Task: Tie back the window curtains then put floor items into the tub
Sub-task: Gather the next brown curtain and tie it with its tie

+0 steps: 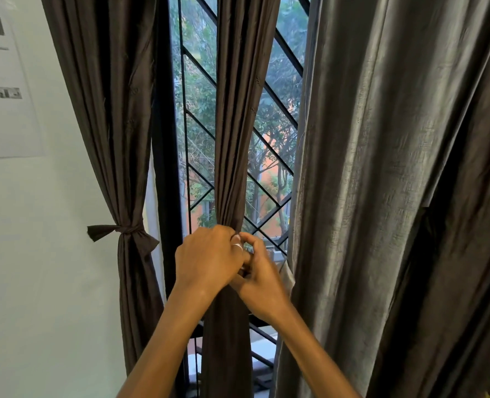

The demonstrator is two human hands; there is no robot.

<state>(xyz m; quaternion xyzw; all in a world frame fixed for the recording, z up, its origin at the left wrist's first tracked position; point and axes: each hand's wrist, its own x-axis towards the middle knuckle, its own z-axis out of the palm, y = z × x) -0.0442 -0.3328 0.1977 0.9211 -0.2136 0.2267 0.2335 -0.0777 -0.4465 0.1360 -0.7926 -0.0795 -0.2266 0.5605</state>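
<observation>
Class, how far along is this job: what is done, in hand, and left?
Done: the left curtain is cinched by a knotted tie. In hand: the left hand and right hand grip the bunched middle curtain. Left: the grey right curtain hangs loose; the tidying step is out of view.

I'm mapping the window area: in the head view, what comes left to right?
Printed white paper sheet → tied-back dark brown fabric curtain → black window frame upright → gathered dark brown fabric curtain → loose grey fabric curtain
</observation>
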